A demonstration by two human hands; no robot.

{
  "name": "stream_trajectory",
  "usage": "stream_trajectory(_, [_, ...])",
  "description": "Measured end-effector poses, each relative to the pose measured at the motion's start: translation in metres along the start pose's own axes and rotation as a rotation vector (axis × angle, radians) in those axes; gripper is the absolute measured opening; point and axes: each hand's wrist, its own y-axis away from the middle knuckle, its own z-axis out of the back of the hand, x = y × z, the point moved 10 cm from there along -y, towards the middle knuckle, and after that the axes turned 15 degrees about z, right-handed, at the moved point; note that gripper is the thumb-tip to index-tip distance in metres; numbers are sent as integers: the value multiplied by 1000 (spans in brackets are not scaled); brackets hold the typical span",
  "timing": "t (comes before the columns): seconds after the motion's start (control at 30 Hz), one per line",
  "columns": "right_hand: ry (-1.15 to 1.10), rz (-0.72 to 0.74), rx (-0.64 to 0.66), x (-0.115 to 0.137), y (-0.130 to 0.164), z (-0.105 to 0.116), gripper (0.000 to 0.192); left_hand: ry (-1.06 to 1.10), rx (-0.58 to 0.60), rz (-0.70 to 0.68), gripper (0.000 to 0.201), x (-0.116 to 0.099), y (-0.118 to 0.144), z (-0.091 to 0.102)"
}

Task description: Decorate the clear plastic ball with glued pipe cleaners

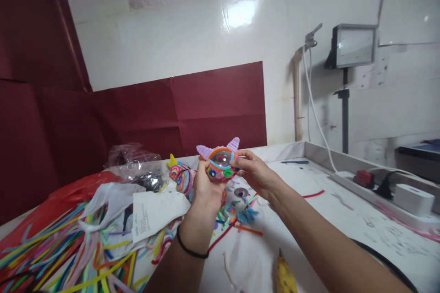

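Note:
Held up over the table is a pipe-cleaner animal head (205, 151) with two lilac ears, a clear round window edged in orange and light blue, and colourful spirals below. My left hand (210, 187) grips it from below and the left, thumb on its front. On the other side, my right hand (256, 171) pinches its right edge near the blue trim; some of those fingertips are hidden behind it. Just left of my left hand lies a multicoloured coiled pipe-cleaner piece (184, 179) with a yellow tip. Blue and green pipe-cleaner scraps (245, 214) lie beneath my hands.
Loose pipe cleaners (65, 242), a white plastic bag (106, 203) and a paper sheet (154, 213) cover the left. A yellow-handled pointed tool (285, 274) lies at the front. On the right are a power strip (347, 181), a white plug (413, 199) and a lamp (355, 46).

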Motion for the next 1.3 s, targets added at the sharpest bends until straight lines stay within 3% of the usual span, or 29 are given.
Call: stream_trajectory(1.3, [45, 8, 17, -4, -1, 4, 33, -5, 9, 46, 15, 5, -4, 5])
